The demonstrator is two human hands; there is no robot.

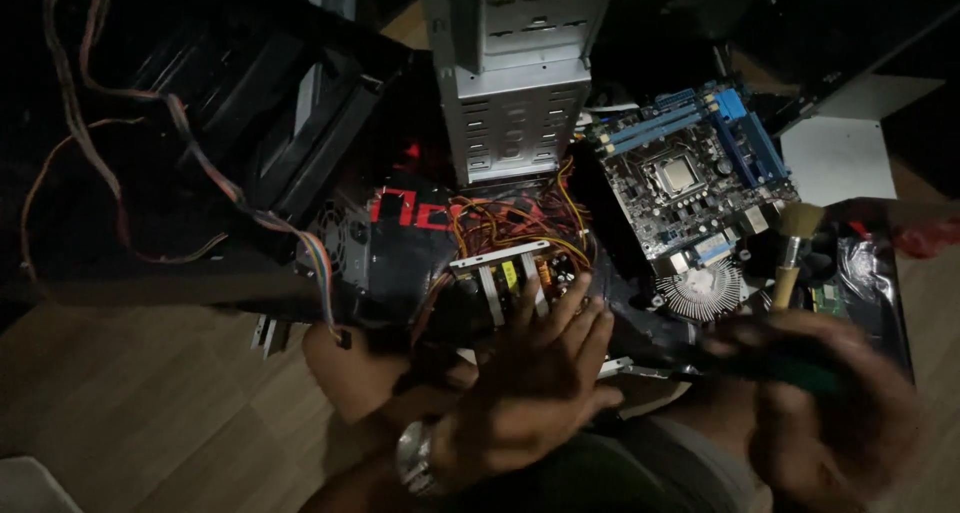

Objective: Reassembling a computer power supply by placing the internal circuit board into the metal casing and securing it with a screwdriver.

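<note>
My left hand (535, 378), with a watch on its wrist, lies fingers apart over the near edge of an opened power supply (510, 273) full of orange and yellow wires. It grips nothing. Blurred by motion at the lower right, my right hand (835, 413) is closed around a dark tool with a green handle (790, 371). Just above that hand is a wooden-handled brush (795, 248), bristles pointing away from me. A round finned cooler (705, 293) sits between the power supply and the brush.
A blue-slotted motherboard (690, 173) lies at the upper right, beside a white sheet (835, 158). A grey metal drive cage (515, 83) stands at the top centre. A black case panel (200, 103) with a ribbon cable (205, 168) fills the left. The floor (150, 403) is wooden.
</note>
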